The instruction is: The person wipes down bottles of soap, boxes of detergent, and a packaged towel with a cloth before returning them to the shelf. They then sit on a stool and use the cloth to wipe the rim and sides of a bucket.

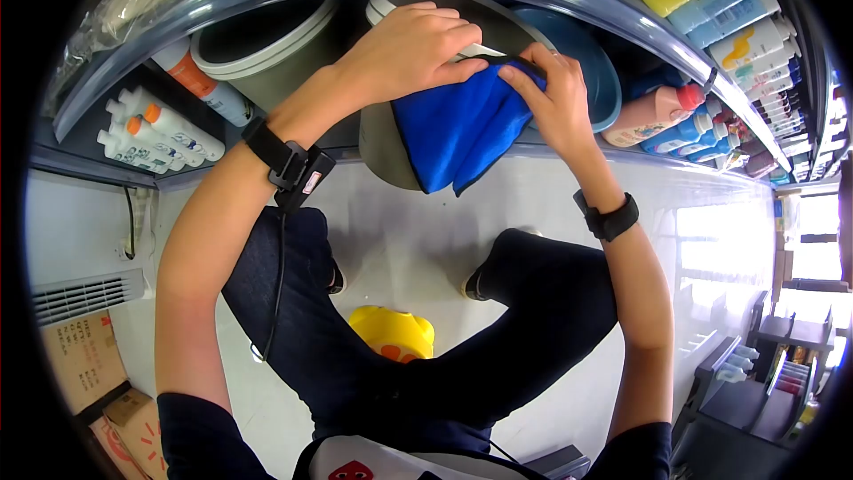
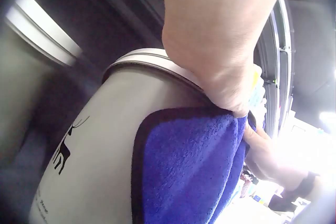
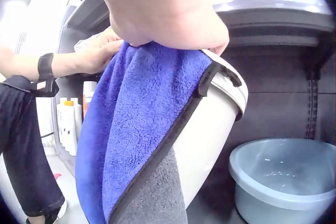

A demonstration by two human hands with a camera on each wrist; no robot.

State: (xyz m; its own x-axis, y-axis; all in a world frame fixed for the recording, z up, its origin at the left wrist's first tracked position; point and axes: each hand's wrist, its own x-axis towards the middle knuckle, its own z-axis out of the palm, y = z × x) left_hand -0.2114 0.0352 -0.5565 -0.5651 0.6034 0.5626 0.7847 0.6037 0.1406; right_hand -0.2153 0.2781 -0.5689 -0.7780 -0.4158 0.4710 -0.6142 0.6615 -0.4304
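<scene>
A blue cloth (image 1: 458, 129) with a dark edge hangs over the white rim of a grey bucket (image 1: 382, 151) that stands on a shelf. My left hand (image 1: 409, 44) lies curled over the rim and grips the cloth's top edge. At the cloth's upper right corner, my right hand (image 1: 551, 93) pinches the fabric. In the left wrist view the cloth (image 2: 189, 176) drapes down the bucket's wall (image 2: 94, 150), which bears a small black print. The right wrist view shows the cloth (image 3: 136, 129) covering the bucket's side (image 3: 210, 134), with the left hand (image 3: 100, 50) beyond it.
A second grey bucket (image 1: 267, 44) stands to the left, and a blue basin (image 1: 591, 67) to the right on the same shelf. Bottles (image 1: 160, 133) line the lower left shelf and more bottles (image 1: 662, 116) the right. A yellow object (image 1: 391, 333) lies on the floor between my legs. Cardboard boxes (image 1: 89, 364) stand at the left.
</scene>
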